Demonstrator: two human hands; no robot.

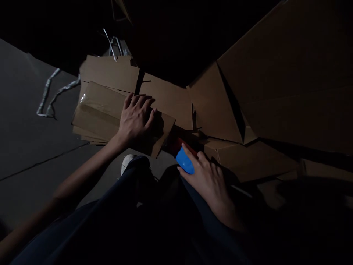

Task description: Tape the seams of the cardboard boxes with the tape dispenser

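Note:
My left hand lies palm down on a folded cardboard piece with shiny clear tape along it, its fingers stretched out over the top. This piece rests on a stack of flattened cardboard. My right hand is closed around a blue and red object, just past the right end of the folded piece. The blue part faces me, and the red part runs behind the fingers. Shadow hides the rest of the object, so its kind cannot be made out.
A large cardboard box stands on the right, with a flap spread toward the middle. Another cardboard panel lies below it. Crumpled silvery strips lie on the grey floor at left. My shoe is close to the stack.

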